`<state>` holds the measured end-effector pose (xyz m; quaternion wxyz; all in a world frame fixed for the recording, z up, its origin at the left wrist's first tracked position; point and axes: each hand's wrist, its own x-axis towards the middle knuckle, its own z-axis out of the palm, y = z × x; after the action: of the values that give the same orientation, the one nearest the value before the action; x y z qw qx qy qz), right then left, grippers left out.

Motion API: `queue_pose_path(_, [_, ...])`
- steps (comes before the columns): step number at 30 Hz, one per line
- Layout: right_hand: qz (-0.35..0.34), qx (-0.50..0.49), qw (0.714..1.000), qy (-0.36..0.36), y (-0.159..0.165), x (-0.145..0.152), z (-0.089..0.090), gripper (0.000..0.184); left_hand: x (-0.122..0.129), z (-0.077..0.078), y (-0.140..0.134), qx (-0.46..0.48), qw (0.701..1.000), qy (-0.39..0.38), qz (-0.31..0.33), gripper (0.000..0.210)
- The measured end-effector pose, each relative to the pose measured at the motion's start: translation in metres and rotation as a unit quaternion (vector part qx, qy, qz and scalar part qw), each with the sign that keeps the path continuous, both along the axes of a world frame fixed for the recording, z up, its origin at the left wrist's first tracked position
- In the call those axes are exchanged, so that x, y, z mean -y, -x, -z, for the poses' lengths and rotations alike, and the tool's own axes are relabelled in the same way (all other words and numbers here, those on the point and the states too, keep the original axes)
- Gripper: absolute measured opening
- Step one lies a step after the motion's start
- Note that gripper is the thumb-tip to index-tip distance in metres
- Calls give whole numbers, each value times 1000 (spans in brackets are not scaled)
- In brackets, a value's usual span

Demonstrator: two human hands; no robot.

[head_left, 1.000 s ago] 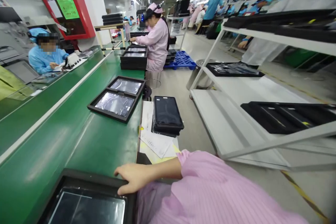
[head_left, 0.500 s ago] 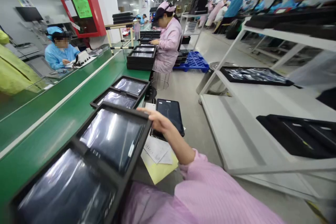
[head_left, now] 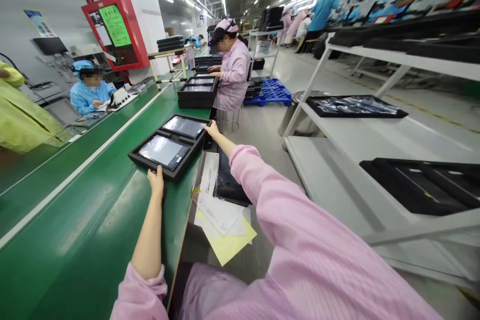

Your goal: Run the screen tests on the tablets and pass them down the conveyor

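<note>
Pink sleeves run out from the bottom of the view over the green belt. Beside the belt's edge lie loose papers and a short stack of dark panels, partly under the right arm. Further out, the left hand grips the near edge of the black tray, fingers curled onto its rim. The right hand holds the far right corner, fingertips on the rim; how tightly they close cannot be told. The tray sits flat on the belt at its right edge, with two bagged screens in its two wells. By the look of it, the step in hand is placing or squaring the tray on the belt; the next move would call for both hands to let go evenly, leaving it straight. Beyond, a seated person in pink works by stacked trays.
</note>
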<state>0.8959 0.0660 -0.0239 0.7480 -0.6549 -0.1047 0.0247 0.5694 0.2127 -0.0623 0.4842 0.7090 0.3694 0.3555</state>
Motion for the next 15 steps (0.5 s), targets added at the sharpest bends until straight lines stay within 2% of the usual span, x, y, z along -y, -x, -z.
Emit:
queue_pose_path(3, [45, -1, 994, 96, -8, -6, 30, 38, -4, 26, -1, -5, 1000, -14, -9, 47])
queue_pose_path(6, [71, 7, 982, 173, -19, -17, 41, 38, -9, 44, -1, 3, 999, -27, -17, 60])
queue_pose_path(10, [100, 37, 966, 234, -33, -35, 32, 43, -13, 54, -7, 32, 997, -60, -26, 80])
queue_pose_path(13, [96, 39, 955, 277, -36, -40, 23, 43, -10, 54, -8, 44, 995, -83, -17, 89])
queue_pose_path(15, [87, 28, 946, 312, -36, -33, 19, 43, -7, 52, -6, 43, 995, -90, -7, 90])
